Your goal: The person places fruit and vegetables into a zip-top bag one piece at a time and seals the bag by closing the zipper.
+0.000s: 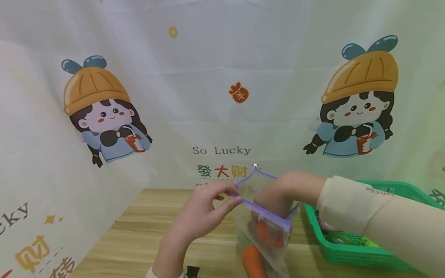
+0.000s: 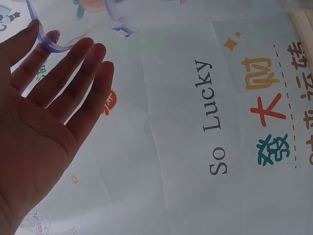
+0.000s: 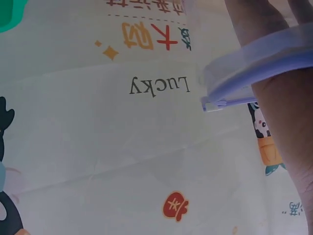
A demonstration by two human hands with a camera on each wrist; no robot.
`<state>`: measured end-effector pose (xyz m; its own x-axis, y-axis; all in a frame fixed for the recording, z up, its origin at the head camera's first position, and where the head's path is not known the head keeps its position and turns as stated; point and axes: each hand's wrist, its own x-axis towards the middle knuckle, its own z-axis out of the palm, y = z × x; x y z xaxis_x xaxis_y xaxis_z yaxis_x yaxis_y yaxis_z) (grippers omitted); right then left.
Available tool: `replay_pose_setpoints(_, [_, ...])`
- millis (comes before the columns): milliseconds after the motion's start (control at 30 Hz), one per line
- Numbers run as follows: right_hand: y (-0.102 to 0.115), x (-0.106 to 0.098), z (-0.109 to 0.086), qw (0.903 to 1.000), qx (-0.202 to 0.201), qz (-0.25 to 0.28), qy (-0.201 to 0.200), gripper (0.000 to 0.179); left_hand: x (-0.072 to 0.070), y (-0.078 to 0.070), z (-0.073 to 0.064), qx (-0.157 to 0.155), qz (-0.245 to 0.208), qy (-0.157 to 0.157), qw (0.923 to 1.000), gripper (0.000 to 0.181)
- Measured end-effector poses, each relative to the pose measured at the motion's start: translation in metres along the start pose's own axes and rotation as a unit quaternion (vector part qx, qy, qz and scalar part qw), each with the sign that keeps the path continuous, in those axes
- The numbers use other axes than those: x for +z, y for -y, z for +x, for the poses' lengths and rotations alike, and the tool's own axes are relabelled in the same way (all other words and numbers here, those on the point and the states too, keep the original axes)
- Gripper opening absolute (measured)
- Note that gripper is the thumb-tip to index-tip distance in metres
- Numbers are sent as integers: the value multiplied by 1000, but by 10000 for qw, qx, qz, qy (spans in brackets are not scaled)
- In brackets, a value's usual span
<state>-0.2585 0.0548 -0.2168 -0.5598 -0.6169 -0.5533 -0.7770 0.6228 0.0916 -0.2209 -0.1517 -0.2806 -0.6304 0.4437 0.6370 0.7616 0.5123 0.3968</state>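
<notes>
Zip bag (image 1: 267, 213): clear plastic with a purple rim, standing over the tabletop in front of the person, mouth open.
Carrot (image 1: 253, 263): low in the bag, orange through the plastic.
Left hand (image 1: 206, 208): thumb and forefinger pinch the bag's rim on its left side; the other fingers are stretched out beyond.
Right hand (image 1: 283, 191): reaches down through the mouth into the bag, beside an orange piece (image 1: 270, 234); the plastic blurs the fingertips, so I cannot tell whether they grip it.
Tabletop (image 1: 139, 231): pale wood grain, beneath the bag.
Green basket (image 1: 361, 258): to the right, partly behind the right sleeve (image 1: 379, 220), with green vegetables (image 1: 342, 238) inside.
Backdrop (image 1: 194, 108): white cloth printed with cartoon girls and "So Lucky".
</notes>
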Motion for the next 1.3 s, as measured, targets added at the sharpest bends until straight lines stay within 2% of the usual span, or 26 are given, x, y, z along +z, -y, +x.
replay_pose_setpoints(133, [2, 0, -1, 9998, -169, -98, 60, 13, 0, -1, 1, 80, 38, 15, 10000, 6])
replay_pose_setpoints(300, [0, 0, -2, 9994, -295, -156, 113, 25, 1, -1, 1, 14, 30, 61, 10000, 6])
replay_pose_setpoints(400, [-3, -1, -3, 9991, -402, -73, 85, 22, 1, 0, 1, -50, -47, 51, 10000, 6])
replay_pose_setpoints(533, [-9, -3, -9, 9980, -229, 567, -168, 22, 2, 4, 2, -84, -140, -4, 9999, 6])
replay_pose_setpoints(667, [-21, -12, -23, 9877, -84, 1400, -697, 30, 2, 9, 2, -140, -264, -28, 9996, 7])
replay_pose_setpoints(867, [-59, -29, -47, 9680, -191, 2047, -1441, 25, 1, 19, 2, -413, -405, -118, 9983, 3])
replay_pose_setpoints(1033, [-97, -24, -60, 9555, 192, 2182, -1975, 27, 1, 23, 1, -520, -373, -125, 9979, 3])
replay_pose_setpoints(1167, [-130, -5, -62, 9541, 565, 2170, -1987, 27, 2, 22, 1, -556, -432, -77, 9975, 3])
replay_pose_setpoints(1300, [-159, 20, -62, 9543, 1023, 2259, -1668, 25, 2, 19, 0, -544, -482, -48, 9973, 3])
